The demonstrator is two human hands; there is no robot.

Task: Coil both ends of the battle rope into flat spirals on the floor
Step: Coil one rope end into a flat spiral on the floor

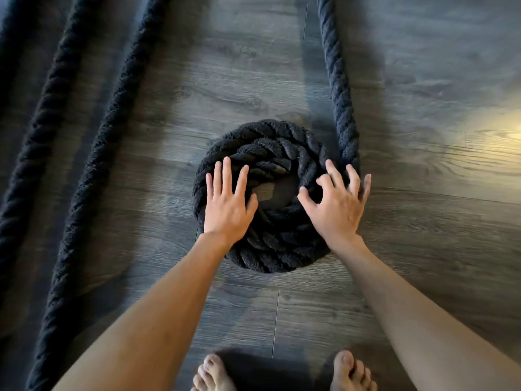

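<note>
My left hand lies flat, fingers spread, on the coiled rope on the wood floor. My right hand claws the coil's right edge, fingers splayed, gripping nothing

Dim overall, warm glare patch on floor (right), motion blur w/ wide-angle edge stretch

We see a black rope coiled flat on a wood floor. Our left hand lies flat on it. Our right hand spreads over its right edge.
</note>
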